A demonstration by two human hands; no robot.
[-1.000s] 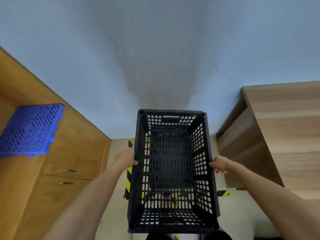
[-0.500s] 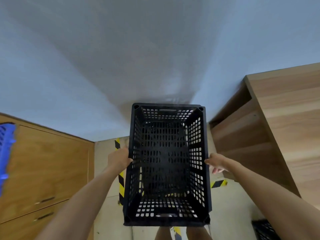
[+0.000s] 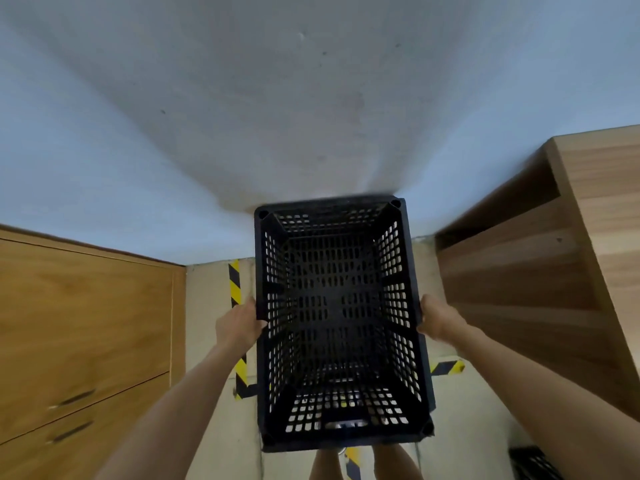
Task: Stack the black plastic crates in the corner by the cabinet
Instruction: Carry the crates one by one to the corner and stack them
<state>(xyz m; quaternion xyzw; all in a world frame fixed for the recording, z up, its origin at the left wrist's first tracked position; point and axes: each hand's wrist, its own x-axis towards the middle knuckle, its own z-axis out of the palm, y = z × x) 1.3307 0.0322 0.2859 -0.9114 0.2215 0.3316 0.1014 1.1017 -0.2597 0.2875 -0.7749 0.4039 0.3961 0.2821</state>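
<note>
Centrally framed: one black crate (image 3: 341, 320), open top toward camera, gripped at mid-rim between left hand (image 3: 239, 325) and right hand (image 3: 437, 319), fingers curled over both long sides. Second crate's corner (image 3: 531, 464) at lower right. Two hands, two crates.

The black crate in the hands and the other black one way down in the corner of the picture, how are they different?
The held crate is gripped by the left hand and right hand; the corner crate is untouched. The held crate shows whole, its open top facing the camera; the corner crate is only a sliver cut off by the picture's edge. Both are black with holes.
</note>
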